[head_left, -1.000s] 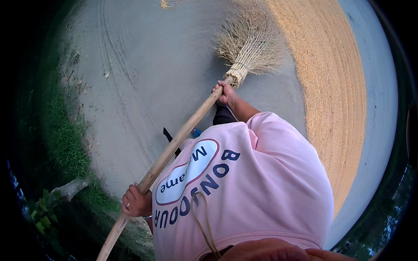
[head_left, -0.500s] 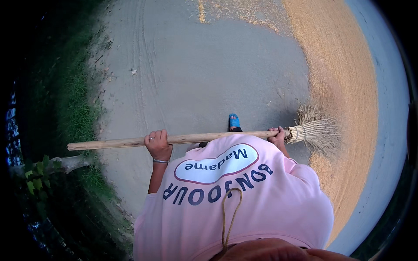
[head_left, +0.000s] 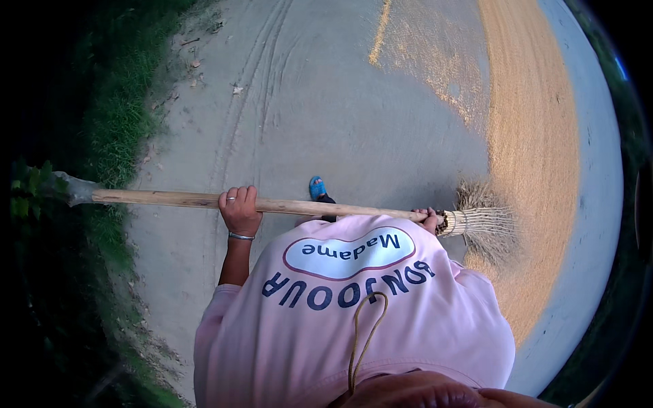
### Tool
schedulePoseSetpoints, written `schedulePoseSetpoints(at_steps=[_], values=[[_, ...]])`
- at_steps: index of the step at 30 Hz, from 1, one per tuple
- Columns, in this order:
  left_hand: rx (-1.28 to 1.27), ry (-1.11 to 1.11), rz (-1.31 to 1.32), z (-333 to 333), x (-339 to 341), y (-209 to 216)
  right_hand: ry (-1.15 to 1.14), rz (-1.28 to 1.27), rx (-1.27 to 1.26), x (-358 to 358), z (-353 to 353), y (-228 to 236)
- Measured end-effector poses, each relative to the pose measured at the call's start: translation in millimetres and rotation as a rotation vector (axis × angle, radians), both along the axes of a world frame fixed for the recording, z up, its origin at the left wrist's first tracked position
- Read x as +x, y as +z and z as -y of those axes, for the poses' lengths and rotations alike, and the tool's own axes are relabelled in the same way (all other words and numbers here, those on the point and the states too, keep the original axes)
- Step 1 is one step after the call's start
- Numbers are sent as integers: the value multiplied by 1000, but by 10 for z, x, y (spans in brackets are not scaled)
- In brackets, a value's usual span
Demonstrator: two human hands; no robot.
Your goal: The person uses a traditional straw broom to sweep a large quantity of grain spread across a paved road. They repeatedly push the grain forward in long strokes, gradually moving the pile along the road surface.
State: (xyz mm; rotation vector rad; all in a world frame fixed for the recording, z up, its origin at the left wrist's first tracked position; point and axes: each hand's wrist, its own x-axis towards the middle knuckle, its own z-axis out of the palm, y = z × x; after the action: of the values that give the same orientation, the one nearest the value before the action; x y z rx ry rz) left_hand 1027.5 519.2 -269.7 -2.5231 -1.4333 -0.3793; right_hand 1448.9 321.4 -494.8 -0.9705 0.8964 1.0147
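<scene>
As we look down past the pink shirt (head_left: 367, 313), we see a twig broom (head_left: 340, 209) lying almost straight across the view, just beyond the wearer's body. The left hand (head_left: 240, 211) keeps a closed grip on the wooden handle (head_left: 156, 198), its fingers curled over the shaft; we notice a ring (head_left: 231, 198) on one finger and a metal bracelet (head_left: 241, 236) at the wrist. The right hand (head_left: 427, 220) has its grip closed round the other end of the handle, just beside the bound base of the twig head (head_left: 486, 224); the shirt hides part of that forearm from us.

We find the head pointing to the right, its twigs spread over the near edge of a broad band of yellow grain (head_left: 534, 136). Its outer tips blur into the grain, so we cannot tell how firmly they press on it. Farther ahead, we see scattered kernels (head_left: 435, 61) and a narrow strip of grain (head_left: 379, 34) on the grey ground (head_left: 340, 122).

Beyond the handle, between the two hands, a blue slipper (head_left: 317, 188) shows on one foot. To the left, we make out faint tracks (head_left: 262, 68) in the dust and green grass (head_left: 122, 136) along the border. A thin looped cord (head_left: 367, 333) hangs over the shirt.
</scene>
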Motion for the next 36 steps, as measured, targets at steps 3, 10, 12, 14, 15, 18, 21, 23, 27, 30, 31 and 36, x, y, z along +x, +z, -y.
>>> schedulePoseSetpoints(at_steps=[3, 10, 12, 14, 15, 18, 21, 23, 27, 30, 31, 36], values=[[39, 90, -28, 797, -506, 462, 100, 2, 8, -442, 239, 365], [165, 507, -218, -1945, -3740, -108, 343, -182, 232, -3756, -4480, -604], [175, 608, -241, -2260, -4292, -384, 487, -193, 220, -4525, -5439, -794], [170, 815, -352, -2291, -4554, -447, 594, -250, 250, -5076, -6015, -938], [169, 825, -355, -2381, -4617, -409, 635, -264, 273, -5310, -6356, -985], [267, 959, -478, -2884, -4325, -233, 795, -301, 349, -5683, -7567, -953], [349, 1076, -606, -3475, -3257, -126, 882, -331, 399, -5321, -8637, -1006], [338, 1204, -699, -3805, -2197, -144, 1015, -353, 448, -4636, -9183, -1081], [395, 1217, -844, -4366, 159, -213, 1061, -459, 460, -2821, -9740, -1380], [395, 1217, -908, -4955, 2005, -676, 1070, -493, 497, -1183, -10247, -1919], [401, 1207, -929, -5181, 2634, -868, 1063, -512, 509, -586, -10438, -2127], [513, 1110, -987, -6150, 5817, -1825, 988, -572, 597, 2595, -11527, -3021]])
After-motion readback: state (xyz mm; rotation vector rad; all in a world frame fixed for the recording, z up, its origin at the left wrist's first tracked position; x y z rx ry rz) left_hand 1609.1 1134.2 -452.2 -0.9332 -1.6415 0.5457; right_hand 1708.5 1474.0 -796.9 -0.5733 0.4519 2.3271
